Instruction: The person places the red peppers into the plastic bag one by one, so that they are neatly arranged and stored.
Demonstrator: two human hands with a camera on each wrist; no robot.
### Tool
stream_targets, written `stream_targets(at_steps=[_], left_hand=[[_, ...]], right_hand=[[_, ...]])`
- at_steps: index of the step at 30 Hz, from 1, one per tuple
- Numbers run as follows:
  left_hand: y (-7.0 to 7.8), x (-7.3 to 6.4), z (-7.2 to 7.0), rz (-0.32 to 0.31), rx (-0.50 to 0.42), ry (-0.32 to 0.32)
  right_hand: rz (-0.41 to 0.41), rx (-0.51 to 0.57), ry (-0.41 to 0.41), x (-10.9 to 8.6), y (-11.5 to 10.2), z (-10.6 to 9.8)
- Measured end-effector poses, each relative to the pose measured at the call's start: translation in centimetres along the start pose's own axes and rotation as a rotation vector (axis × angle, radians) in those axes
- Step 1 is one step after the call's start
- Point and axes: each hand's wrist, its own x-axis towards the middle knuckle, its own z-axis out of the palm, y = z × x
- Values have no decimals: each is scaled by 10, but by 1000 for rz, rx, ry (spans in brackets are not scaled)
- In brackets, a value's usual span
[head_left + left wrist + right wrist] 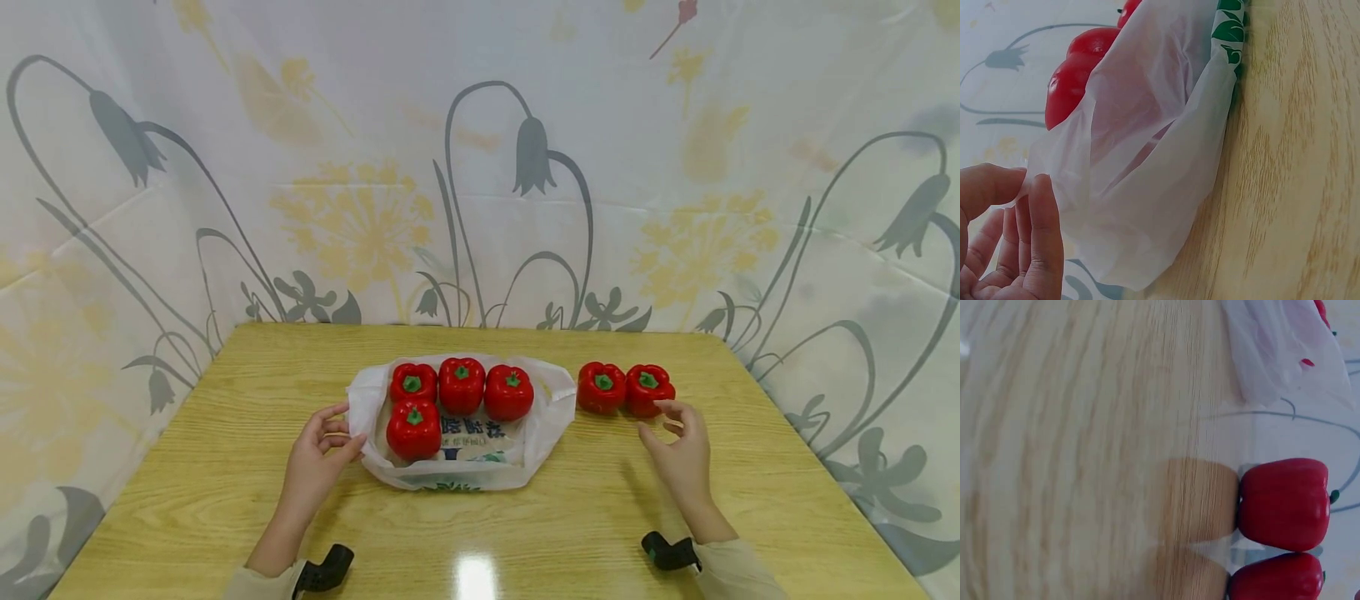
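A white plastic bag (551, 417) lies spread open on the table with several red bell peppers (414, 431) in it. My left hand (318, 454) pinches the bag's left edge between thumb and fingertip, clearly seen in the left wrist view, where the translucent bag wall (1141, 169) hangs from the pinch. To the right of the bag stand two more red bell peppers, one nearer the bag (602, 387) and one farther right (649, 390). Just in front of the farther one is my right hand (684, 454), thumb and fingers apart; whether a fingertip touches that pepper I cannot tell.
The wooden table (480, 521) ends at the back against a flower-printed cloth (480, 208). Printed characters (472, 429) show on the bag's inside. A black wrist device (326, 569) sits at the left sleeve, another (670, 552) at the right.
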Motion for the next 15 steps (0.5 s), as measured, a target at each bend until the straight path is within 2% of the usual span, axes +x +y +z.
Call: stream_targets(at_steps=[2, 7, 15], left_hand=[[0, 0, 0, 1, -2, 0], [-2, 0, 0, -1, -10, -1], [-3, 2, 0, 11, -17, 6]], right_hand=[[4, -28, -10, 4, 14, 0], [17, -82, -47, 11, 21, -4], [76, -140, -179, 23, 27, -4]])
